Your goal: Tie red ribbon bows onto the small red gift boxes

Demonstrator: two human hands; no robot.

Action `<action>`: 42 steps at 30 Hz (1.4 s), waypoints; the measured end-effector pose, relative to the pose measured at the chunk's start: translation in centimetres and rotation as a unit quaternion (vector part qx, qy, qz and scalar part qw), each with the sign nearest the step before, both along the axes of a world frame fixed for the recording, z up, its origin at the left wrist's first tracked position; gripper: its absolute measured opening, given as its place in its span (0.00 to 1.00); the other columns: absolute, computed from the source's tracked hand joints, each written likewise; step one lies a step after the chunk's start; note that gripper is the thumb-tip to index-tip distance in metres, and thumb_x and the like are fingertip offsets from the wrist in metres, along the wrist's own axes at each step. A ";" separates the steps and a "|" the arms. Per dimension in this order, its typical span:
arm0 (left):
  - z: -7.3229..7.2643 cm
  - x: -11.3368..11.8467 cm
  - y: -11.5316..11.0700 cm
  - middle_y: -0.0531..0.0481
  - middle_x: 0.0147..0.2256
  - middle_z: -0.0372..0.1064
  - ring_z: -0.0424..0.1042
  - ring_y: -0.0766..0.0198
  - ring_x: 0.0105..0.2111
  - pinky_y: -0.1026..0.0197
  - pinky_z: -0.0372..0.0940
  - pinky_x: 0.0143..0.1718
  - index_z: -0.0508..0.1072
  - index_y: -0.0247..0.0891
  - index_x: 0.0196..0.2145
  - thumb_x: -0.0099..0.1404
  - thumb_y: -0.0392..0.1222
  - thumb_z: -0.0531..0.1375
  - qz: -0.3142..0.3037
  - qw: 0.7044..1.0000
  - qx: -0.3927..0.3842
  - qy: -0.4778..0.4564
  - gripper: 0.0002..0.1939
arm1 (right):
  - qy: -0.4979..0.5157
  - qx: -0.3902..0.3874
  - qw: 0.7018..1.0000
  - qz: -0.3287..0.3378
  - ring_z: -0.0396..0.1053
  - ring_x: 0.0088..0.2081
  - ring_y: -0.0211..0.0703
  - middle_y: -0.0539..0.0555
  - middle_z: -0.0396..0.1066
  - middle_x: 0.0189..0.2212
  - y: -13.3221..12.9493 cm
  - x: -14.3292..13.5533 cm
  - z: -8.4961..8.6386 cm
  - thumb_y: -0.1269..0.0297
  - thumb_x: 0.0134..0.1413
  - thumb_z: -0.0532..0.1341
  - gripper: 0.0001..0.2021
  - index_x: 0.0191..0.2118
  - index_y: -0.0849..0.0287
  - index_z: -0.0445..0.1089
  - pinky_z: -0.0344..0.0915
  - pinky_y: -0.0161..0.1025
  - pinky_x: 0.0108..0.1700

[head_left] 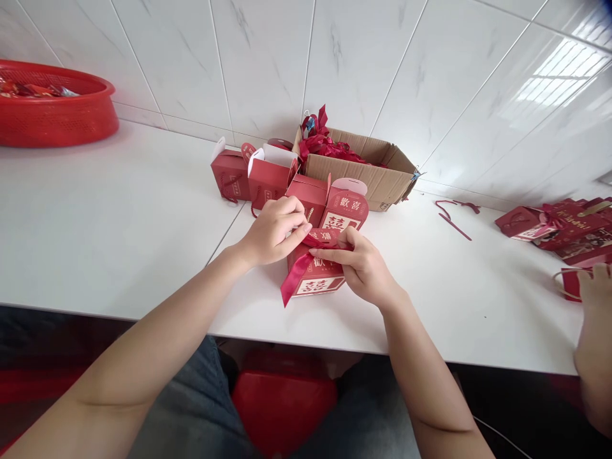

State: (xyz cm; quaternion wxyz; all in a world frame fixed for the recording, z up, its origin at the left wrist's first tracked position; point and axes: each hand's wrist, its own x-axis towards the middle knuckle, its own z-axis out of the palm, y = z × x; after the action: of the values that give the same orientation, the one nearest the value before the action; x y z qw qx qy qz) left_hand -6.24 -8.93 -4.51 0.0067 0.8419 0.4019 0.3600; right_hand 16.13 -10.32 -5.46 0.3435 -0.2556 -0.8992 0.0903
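The small red box point(318, 287) looks light, its printed card stiff enough to stand but likely to dent under a hard squeeze, while the glossy ribbon point(295, 279) seems soft and apt to slip. I'd steady the box low on its side walls and take the ribbon close to the box top, where it should slide less. The box sits on the worktop point(430, 306), near side of an open-flapped box point(354, 203), between the two hands. The left hand point(275, 234) comes over its far left edge, thumb and forefinger drawn close together at the ribbon; whether they clamp it, I cannot tell. The right hand point(366, 268) is at the right side, one finger reaching left across the ribbon above the box front; its grip is hidden too. One ribbon tail hangs over the near left corner.
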 end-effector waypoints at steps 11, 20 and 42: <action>-0.2 0.4 0.2 0.47 0.30 0.63 0.63 0.59 0.32 0.51 0.56 0.39 0.63 0.39 0.23 0.66 0.42 0.49 0.038 0.999 0.019 0.019 0.14 | 0.044 0.001 0.999 -0.017 0.63 0.34 0.41 0.54 0.60 0.33 0.0 0.1 0.2 0.78 0.57 0.49 0.23 0.51 0.51 0.73 0.67 0.42 0.37; -0.2 1.2 -0.2 0.46 0.38 0.71 0.68 0.58 0.40 0.53 0.63 0.46 0.66 0.38 0.23 0.66 0.49 0.49 -0.110 0.888 -0.313 -0.319 0.18 | 0.204 -0.181 0.958 -0.094 0.69 0.36 0.40 0.52 0.74 0.38 0.2 -0.1 -0.1 0.69 0.55 0.57 0.16 0.50 0.55 0.68 0.66 0.40 0.38; -0.5 0.9 0.3 0.46 0.40 0.68 0.63 0.54 0.47 0.47 0.55 0.54 0.67 0.38 0.20 0.65 0.52 0.53 0.009 0.958 -0.201 -0.203 0.20 | 0.230 -0.196 0.950 -0.082 0.65 0.30 0.36 0.48 0.67 0.30 0.3 0.0 -0.3 0.74 0.52 0.54 0.14 0.45 0.55 0.64 0.63 0.34 0.30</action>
State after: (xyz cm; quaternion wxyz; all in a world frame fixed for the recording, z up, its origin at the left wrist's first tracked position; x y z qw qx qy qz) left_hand -5.35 -8.60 -5.01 0.2539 0.7287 0.4636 0.4355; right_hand 16.11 -10.03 -5.71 0.4906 -0.3626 -0.7363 0.2927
